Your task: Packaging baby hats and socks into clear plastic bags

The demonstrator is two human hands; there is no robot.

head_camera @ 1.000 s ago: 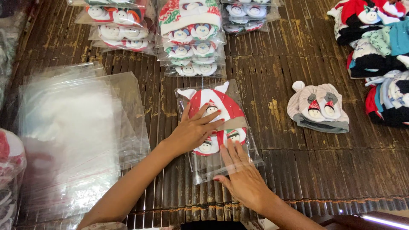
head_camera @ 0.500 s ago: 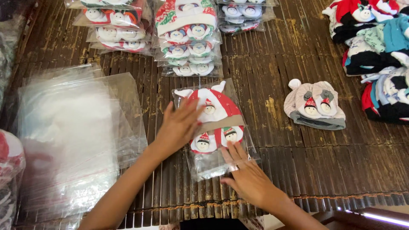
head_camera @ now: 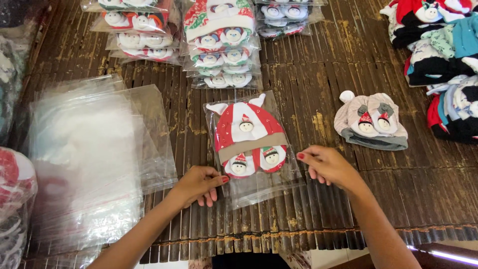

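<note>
On the slatted tabletop (head_camera: 318, 89), left hand (head_camera: 198, 183) and right hand (head_camera: 326, 165) pinch the bagged red-and-white baby hat set (head_camera: 249, 142) with their fingers.

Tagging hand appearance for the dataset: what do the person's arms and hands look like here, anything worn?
Both forearms are bare, no sleeves in view. The left hand and right hand wear no gloves, and no rings, watch or bracelets show. Fingernails are painted red, visible on the thumbs of both hands. Slim arms enter from the bottom edge.
</note>
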